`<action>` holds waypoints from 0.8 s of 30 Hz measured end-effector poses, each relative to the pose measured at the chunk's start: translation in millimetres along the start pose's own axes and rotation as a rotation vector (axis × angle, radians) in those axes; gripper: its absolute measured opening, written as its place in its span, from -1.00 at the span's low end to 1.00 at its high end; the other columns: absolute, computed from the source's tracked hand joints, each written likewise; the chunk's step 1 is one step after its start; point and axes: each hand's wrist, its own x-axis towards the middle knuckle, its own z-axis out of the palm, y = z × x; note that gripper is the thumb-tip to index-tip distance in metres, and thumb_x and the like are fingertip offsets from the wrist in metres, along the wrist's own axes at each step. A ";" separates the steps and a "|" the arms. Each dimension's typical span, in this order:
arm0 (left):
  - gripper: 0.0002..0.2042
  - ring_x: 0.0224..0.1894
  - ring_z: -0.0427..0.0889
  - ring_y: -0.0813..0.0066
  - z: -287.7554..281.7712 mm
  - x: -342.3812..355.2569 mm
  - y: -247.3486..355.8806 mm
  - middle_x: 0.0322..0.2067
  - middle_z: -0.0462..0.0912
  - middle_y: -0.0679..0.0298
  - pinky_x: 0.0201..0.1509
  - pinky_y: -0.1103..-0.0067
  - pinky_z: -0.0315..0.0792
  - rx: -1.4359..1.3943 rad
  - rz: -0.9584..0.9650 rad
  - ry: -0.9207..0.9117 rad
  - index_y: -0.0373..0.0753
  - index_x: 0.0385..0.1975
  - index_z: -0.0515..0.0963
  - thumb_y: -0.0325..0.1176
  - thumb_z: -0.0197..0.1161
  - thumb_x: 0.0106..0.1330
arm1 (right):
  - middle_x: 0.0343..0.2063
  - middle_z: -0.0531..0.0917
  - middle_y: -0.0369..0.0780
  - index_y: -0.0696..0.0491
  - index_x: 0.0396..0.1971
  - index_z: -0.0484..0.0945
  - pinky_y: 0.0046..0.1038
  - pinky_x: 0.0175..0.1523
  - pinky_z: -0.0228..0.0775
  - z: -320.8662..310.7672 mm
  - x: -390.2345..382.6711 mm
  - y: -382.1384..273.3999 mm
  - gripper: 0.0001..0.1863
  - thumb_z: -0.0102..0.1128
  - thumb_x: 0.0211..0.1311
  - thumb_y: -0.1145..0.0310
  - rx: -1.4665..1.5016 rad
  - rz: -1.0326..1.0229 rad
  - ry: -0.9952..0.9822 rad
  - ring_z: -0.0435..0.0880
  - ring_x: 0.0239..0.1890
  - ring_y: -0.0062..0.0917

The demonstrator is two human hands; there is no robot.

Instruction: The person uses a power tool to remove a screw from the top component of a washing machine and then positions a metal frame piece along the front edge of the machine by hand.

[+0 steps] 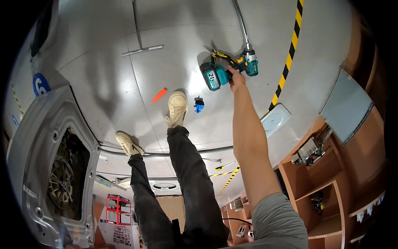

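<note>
Right hand (236, 79) grips the teal power tool (251, 66) by its handle (229, 74), battery (212, 79) to the left, metal bar (241, 20) pointing forward.

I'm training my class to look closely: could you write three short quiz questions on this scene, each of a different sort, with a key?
1. Multiple choice: which thing does the right hand hold?
a) T-shaped bar
b) drill
c) shoe

2. True or false: the orange piece lies farther left than the blue piece.

3. Fill in: the striped tape running past the drill is yellow and ____.

Key: 1. b; 2. true; 3. black
</note>
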 end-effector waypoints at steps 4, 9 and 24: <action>-0.59 0.19 0.45 0.30 -18.5 -22.5 -8.9 0.16 0.48 0.27 0.26 0.02 0.13 0.181 0.083 -0.041 -0.06 0.10 0.53 -0.07 -0.10 0.40 | -0.34 0.63 -0.27 0.02 -0.22 0.50 -0.38 -0.14 0.45 3.8 10.3 -5.8 -0.72 0.36 0.06 0.50 0.209 -0.005 -0.107 0.62 -0.28 -0.45; -0.59 0.11 0.48 0.26 -8.5 5.5 -21.3 0.12 0.49 0.24 0.17 0.08 0.21 0.026 0.039 0.046 -0.09 0.11 0.49 -0.08 -0.10 0.41 | -0.38 0.58 -0.26 0.05 -0.21 0.44 -0.40 -0.22 0.51 -6.1 -34.9 -2.9 -0.69 0.31 0.05 0.55 0.408 -0.042 -0.260 0.61 -0.31 -0.47; -0.60 -0.11 0.58 0.15 24.9 85.1 92.5 0.01 0.52 0.17 -0.11 0.26 0.45 -1.377 -0.271 0.327 -0.18 0.15 0.40 -0.11 -0.10 0.45 | -0.42 0.56 -0.18 0.18 -0.01 0.36 -0.41 -0.23 0.55 -26.5 -631.9 -71.2 -0.53 0.26 0.02 0.62 -0.060 -0.650 -0.594 0.62 -0.42 -0.45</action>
